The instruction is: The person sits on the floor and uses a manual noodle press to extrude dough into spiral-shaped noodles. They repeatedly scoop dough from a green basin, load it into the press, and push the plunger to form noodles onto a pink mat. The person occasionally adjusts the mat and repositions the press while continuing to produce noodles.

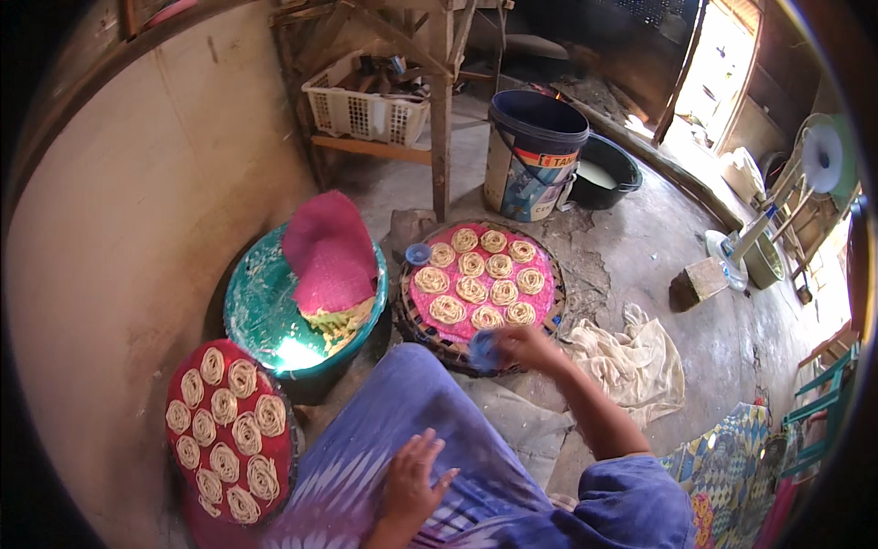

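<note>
Round woven tray (416, 331), pink-lined, bearing coiled noodle nests (472, 289). Right hand (523, 348) at its near rim, closed on a small blue object (483, 350). Left hand (410, 480) flat on purple cloth (384, 430) nearer than the tray. Teal basin (261, 311) left of the tray.

A small blue cup (483, 350), blurred, sits in the right hand's grip over the near edge of a round woven tray (549, 316). The tray lies flat on the floor, lined with a pink cloth (545, 285) that carries eleven pale noodle coils (472, 289) in rows. A second blue cup (418, 253) rests on its far-left rim.
</note>
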The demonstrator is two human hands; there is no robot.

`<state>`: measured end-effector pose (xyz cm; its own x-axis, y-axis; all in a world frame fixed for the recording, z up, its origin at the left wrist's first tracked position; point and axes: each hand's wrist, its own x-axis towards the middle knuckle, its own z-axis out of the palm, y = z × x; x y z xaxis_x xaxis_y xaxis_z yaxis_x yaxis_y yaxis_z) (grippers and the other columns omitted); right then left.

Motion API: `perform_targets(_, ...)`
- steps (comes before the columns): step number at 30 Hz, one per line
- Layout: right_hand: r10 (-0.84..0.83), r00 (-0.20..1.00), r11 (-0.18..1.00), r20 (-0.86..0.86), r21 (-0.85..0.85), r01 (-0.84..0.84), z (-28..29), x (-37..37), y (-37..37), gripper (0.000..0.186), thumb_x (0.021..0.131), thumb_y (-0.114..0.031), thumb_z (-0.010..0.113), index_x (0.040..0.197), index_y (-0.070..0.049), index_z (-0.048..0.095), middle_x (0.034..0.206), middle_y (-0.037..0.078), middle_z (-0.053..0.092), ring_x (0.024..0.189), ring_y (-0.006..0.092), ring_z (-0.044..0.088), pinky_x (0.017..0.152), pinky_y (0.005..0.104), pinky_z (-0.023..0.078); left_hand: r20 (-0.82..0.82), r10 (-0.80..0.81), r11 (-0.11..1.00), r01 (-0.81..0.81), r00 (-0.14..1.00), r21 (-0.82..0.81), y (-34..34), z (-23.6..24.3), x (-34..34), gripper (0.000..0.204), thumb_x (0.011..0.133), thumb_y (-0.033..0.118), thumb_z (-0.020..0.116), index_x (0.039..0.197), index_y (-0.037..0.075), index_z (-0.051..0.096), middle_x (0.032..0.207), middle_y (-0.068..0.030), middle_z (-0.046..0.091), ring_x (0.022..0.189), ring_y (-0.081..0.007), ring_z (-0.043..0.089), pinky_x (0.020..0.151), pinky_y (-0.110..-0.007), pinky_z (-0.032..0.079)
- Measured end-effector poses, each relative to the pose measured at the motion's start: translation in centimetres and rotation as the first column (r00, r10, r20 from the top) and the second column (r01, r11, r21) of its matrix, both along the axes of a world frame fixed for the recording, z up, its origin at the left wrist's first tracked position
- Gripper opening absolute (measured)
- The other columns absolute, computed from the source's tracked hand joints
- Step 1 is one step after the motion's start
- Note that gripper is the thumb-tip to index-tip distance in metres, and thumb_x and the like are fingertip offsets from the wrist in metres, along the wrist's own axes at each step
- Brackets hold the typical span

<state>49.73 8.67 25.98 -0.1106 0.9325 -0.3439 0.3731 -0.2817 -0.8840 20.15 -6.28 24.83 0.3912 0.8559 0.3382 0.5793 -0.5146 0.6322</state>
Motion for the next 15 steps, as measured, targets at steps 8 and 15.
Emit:
perform_targets(8, -0.738, 0.557, 0.666, 0.381, 0.543, 0.511, -6.7, 20.7, 13.5, 0.023, 0.074, -0.006, 0.064, 0.094, -0.002, 0.073, 0.084, 0.022, 0.070, 0.076, 0.0328, 0.070, 0.075, 0.0384, 0.055, -0.359, -0.005, 1.000, 0.009, 0.933, 0.010, 0.8, -2.8, 2.4, 0.037, 0.088, 0.039, 0.061, 0.122, 0.024, 0.061, 0.137, 0.0050, 0.054, 0.122, -0.0247, 0.049, 0.102, -0.048, 0.033)
perform_targets(15, -0.665, 0.497, 0.744, 0.557, 0.545, 0.387, -12.5, 21.2, 15.9, 0.019, 0.069, -0.003, 0.060, 0.082, 0.000, 0.074, 0.085, 0.028, 0.066, 0.086, 0.0412, 0.067, 0.081, 0.0432, 0.053, -0.387, -0.008, 0.999, -0.006, 0.922, -0.034, 0.9, -2.8, 2.7, 0.034, 0.089, 0.036, 0.061, 0.122, 0.025, 0.061, 0.137, 0.0042, 0.054, 0.124, -0.0253, 0.047, 0.103, -0.046, 0.032)
